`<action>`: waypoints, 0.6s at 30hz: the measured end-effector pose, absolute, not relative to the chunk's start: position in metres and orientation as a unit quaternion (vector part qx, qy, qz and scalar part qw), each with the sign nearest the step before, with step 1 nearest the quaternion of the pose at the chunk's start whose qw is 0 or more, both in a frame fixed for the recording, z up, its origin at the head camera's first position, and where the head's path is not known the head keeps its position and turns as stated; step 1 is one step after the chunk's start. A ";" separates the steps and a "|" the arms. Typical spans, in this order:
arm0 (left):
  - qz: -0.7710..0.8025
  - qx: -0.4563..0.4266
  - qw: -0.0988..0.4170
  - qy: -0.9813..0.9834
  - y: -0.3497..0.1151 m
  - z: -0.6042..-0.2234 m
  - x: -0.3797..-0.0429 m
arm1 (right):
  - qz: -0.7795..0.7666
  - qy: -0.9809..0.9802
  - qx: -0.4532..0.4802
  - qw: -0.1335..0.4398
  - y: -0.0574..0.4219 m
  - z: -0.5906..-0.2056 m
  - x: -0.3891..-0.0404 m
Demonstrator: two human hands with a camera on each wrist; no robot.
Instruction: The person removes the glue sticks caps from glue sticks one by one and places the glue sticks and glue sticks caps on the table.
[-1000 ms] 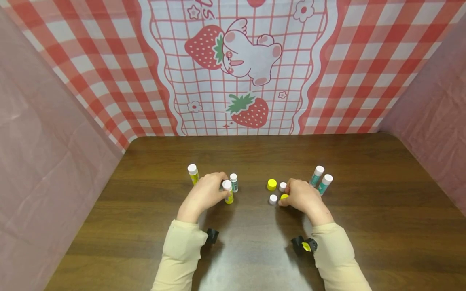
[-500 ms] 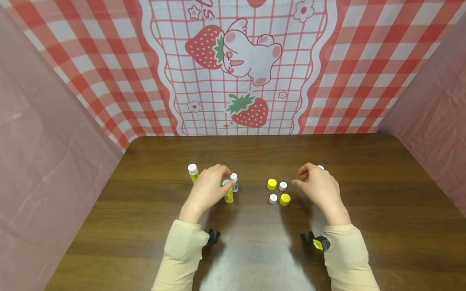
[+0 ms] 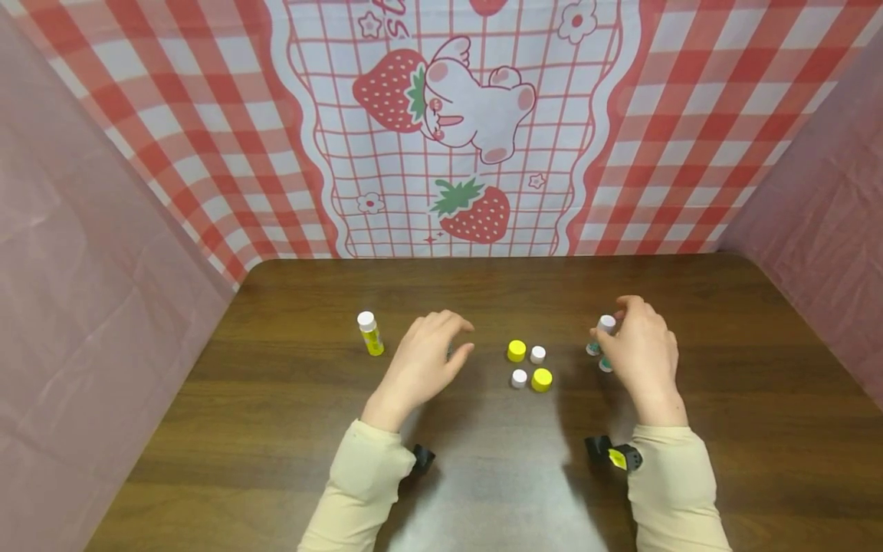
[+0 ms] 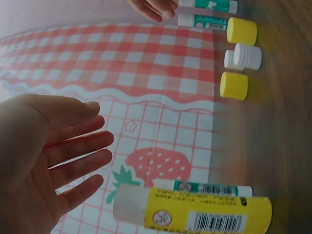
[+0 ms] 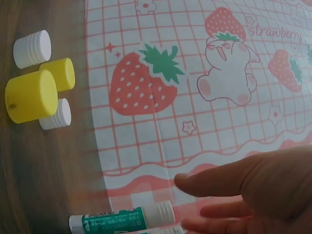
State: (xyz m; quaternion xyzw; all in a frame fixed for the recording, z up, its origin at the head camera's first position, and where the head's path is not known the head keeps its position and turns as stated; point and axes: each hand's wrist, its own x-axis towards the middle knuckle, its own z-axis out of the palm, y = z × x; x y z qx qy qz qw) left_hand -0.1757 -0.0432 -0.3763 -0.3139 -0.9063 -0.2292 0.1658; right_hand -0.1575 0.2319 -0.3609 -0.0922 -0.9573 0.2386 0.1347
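My left hand (image 3: 422, 366) hovers over two glue sticks with its fingers spread apart, hiding nearly all of them in the head view. The left wrist view shows that pair, a yellow glue stick (image 4: 209, 214) and a slimmer green one (image 4: 204, 188), upright and apart from the fingers. On the right, my right hand (image 3: 641, 356) is beside two green glue sticks with white tops. One green glue stick (image 5: 117, 220) shows below the thumb in the right wrist view, and the thumb and fingers stand apart. Whether any finger touches a stick is hidden.
Between the hands stand two yellow caps (image 3: 541, 380) and two white caps (image 3: 519, 379) in a cluster. Another yellow glue stick (image 3: 371, 336) with a white top stands left of the left hand. A checked strawberry cloth (image 3: 476, 215) hangs behind the wooden table (image 3: 497, 475).
My right hand has left the yellow cap and moved right to the green glue sticks. My left hand has shifted slightly right, its fingers spreading over the yellow and green sticks.
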 end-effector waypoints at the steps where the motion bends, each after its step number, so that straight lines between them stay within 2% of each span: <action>1: -0.227 -0.317 0.166 -0.906 -0.042 -0.376 -0.175 | 0.237 -0.958 -0.098 0.127 0.233 -0.361 -0.158; 11: -0.216 -0.316 0.147 -0.912 -0.036 -0.375 -0.173 | 0.232 -0.963 -0.141 -0.004 0.240 -0.362 -0.157; 18: -0.218 -0.319 0.151 -0.910 -0.036 -0.377 -0.173 | 0.226 -0.965 -0.132 -0.012 0.243 -0.363 -0.157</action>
